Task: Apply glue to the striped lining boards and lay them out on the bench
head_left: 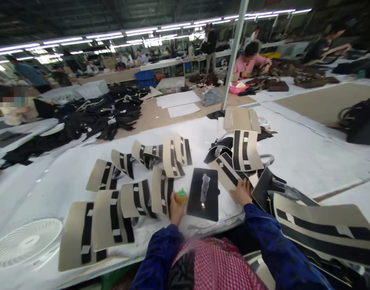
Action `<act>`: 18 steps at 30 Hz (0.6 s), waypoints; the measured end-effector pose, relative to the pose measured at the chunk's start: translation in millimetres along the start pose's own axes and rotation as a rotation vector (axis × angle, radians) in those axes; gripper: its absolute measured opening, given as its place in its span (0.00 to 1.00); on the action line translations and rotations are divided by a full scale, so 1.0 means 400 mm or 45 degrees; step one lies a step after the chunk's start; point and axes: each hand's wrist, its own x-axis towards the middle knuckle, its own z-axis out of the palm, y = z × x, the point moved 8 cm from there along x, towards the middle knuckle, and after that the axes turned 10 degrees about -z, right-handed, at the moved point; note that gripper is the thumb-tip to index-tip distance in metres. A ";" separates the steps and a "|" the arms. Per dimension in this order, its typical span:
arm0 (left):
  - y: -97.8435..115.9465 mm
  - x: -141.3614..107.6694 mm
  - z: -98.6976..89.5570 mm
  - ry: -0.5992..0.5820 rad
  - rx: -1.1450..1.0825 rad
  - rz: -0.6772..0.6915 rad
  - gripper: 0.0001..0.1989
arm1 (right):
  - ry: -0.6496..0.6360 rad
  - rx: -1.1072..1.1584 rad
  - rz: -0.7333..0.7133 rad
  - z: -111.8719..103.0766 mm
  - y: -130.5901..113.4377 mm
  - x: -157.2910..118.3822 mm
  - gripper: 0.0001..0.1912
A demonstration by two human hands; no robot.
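Note:
My left hand (177, 210) is closed round a small yellow bottle with a green tip (181, 196). Just right of it, a black panel (196, 195) with a plastic-wrapped handle lies flat on the white table. My right hand (243, 192) touches a beige panel with black strips (223, 172); its fingers are apart on the panel's lower end. Several curved beige panels (104, 217) with black strips and small white tabs stand or lean to the left of my left hand.
A white fan (26, 243) is at the lower left. More panels (324, 225) are stacked at the right. A metal post (234, 56) rises behind the table. A person in pink (248, 62) works beyond, near dark brown pieces (302, 72).

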 end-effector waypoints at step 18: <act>0.174 -0.208 -0.053 -0.277 -0.106 0.273 0.23 | -0.154 -0.354 0.176 -0.038 0.067 0.104 0.25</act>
